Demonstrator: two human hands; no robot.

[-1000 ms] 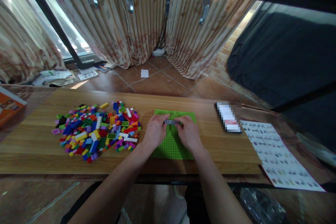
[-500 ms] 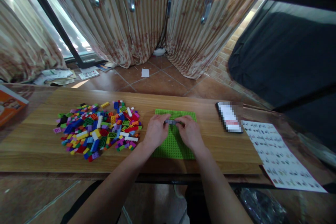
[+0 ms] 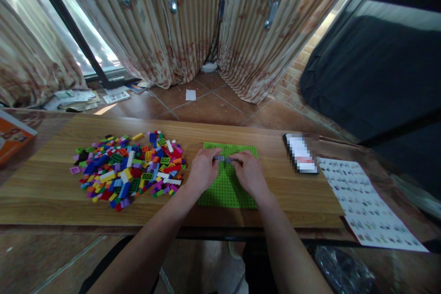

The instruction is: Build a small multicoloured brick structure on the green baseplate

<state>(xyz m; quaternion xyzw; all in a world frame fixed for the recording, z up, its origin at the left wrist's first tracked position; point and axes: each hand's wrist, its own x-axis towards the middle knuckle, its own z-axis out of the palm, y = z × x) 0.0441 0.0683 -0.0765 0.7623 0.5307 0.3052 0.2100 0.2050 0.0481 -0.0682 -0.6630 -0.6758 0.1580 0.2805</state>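
Note:
My left hand (image 3: 204, 168) pinches a small grey toy brick piece (image 3: 219, 158) over the upper part of the green baseplate (image 3: 229, 193). Facing it, my right hand (image 3: 249, 172) pinches a second grey piece (image 3: 228, 160) between thumb and fingers. A narrow gap shows between the two pieces. Part of each is covered by fingertips, so their full shapes are hidden. I cannot tell whether either one touches the studs beneath.
A heap of mixed coloured bricks (image 3: 127, 172) spreads over the wooden table (image 3: 289, 202) to the left. At the right lie a phone (image 3: 300, 154) and a printed sheet (image 3: 361, 197) hanging past the table's end. An orange booklet (image 3: 14, 135) is at far left.
The grey bricks formed one continuous strip between my hands earlier; now they are apart with a gap. My hands have shifted only slightly. The heap and the baseplate stay put.

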